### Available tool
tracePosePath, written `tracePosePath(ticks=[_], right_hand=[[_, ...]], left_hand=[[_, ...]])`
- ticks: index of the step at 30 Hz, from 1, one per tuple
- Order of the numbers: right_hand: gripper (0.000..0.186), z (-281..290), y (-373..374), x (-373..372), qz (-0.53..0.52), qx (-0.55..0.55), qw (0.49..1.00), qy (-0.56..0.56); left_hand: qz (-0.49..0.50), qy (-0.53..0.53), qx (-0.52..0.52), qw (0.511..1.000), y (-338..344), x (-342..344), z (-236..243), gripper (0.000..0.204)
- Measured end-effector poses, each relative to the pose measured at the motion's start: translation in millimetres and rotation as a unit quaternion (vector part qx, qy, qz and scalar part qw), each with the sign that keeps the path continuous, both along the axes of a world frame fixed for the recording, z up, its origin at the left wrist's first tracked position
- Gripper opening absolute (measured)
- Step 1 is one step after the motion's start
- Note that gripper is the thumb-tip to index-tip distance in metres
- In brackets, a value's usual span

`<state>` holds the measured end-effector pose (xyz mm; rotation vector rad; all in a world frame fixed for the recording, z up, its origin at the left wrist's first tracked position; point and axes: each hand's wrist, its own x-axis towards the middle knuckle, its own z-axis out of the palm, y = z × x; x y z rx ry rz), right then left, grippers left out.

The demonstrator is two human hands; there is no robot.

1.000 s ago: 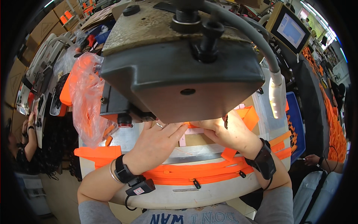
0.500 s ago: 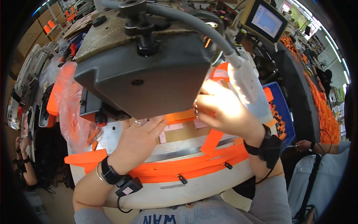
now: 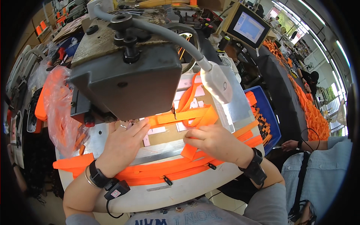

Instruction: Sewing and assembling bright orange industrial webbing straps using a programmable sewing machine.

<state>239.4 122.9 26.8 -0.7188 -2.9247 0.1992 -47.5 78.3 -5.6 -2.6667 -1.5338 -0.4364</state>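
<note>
Flat orange webbing strap [image 3: 165, 118] runs across a brown template plate [image 3: 159, 138] with pink-and-white guide strips, under the dark head of a sewing machine [image 3: 127, 88]. My left hand [image 3: 125, 144] lies with fingers stretched, its tips at the strap's left end; part of it is hidden behind the machine head. My right hand [image 3: 215, 142] is closed, thumb and fingers pinched at the strap's folded right part, whose loose tail [image 3: 188, 152] hangs below the fingertips. A loop of the strap [image 3: 186, 95] rises behind. A thin dark machine part [image 3: 174, 112] stands over the strap.
Long orange zipper strips with black pulls [image 3: 167, 180] lie along the table's front edge. A blue bin [image 3: 275, 127] of orange-and-black pieces stands right, a plastic bag [image 3: 60, 108] left. A white lamp [image 3: 217, 82] hangs above; a screen [image 3: 249, 25] stands behind. A co-worker's hand [image 3: 290, 145] shows right.
My right hand has come down and toward me from beside the machine head to the strap's near side. The strap loop now shows. My left hand stays flat. The whole view has shifted.
</note>
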Motion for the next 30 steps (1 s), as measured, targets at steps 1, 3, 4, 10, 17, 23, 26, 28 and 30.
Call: tracePosePath(ticks=[1, 3, 4, 10, 17, 23, 26, 28, 30], right_hand=[[0.025, -1, -1, 1, -0.008, -0.031, 0.999, -0.016], [0.023, 0, 2, 1, -0.024, -0.053, 0.998, -0.026], [0.022, 1, 5, 1, -0.04, -0.075, 0.996, -0.037], [0.018, 23, 29, -6, -0.032, -0.068, 0.981, 0.178], [0.014, 3, 34, -64, -0.016, -0.048, 0.988, 0.148], [0.019, -7, 45, -73, -0.059, -0.139, 0.974, 0.169], [0.023, -4, 53, -65, 0.125, 0.011, 0.976, 0.179], [0.024, 4, 49, -55, 0.027, -0.058, 0.997, 0.045], [0.021, 11, 48, -54, -0.026, -0.045, 0.999, 0.001]], left_hand=[[0.0, -0.001, 0.002, 1.0, 0, 0, 0, 0.047], [0.003, -0.001, 0.003, 1.0, 1, 0, -1, 0.047], [0.0, -0.001, 0.008, 1.0, 2, -1, -2, 0.046], [-0.005, 0.014, 0.036, 0.999, 1, -2, 1, 0.037], [0.002, -0.005, 0.038, 0.999, -1, -3, -7, 0.04], [0.004, 0.001, 0.031, 1.0, 0, -2, -6, 0.032], [0.003, -0.003, 0.043, 0.999, 2, -3, -8, 0.031], [0.006, -0.004, 0.032, 0.999, 1, -4, -11, 0.031], [0.006, -0.006, 0.021, 1.0, 1, -5, -12, 0.031]])
